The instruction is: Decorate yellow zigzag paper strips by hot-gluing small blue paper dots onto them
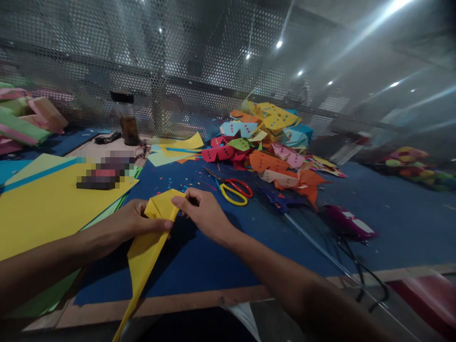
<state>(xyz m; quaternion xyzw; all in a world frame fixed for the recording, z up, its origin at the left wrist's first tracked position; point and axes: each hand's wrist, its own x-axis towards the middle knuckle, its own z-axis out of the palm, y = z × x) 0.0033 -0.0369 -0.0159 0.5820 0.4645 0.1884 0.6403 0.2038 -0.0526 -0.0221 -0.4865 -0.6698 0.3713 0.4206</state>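
Between my hands is a folded piece of yellow paper [147, 247], its long narrow tail hanging down past the table's front edge. My left hand [137, 221] is closed on its left side, the thumb lying flat across the fold. At the upper right corner my right hand [201, 211] pinches the paper between thumb and fingers. Just beyond the right hand lie scissors [233, 191] with one red and one yellow handle loop. Small coloured paper bits are scattered behind the yellow paper.
Folded paper butterflies [263, 142] are heaped at the back. To the right are a blue glue gun [280, 202] with a clear stick and a purple packet [351, 222]. Yellow sheets [46, 204] lie left under a pixelated object [107, 171]. A dark-lidded bottle [127, 121] stands behind.
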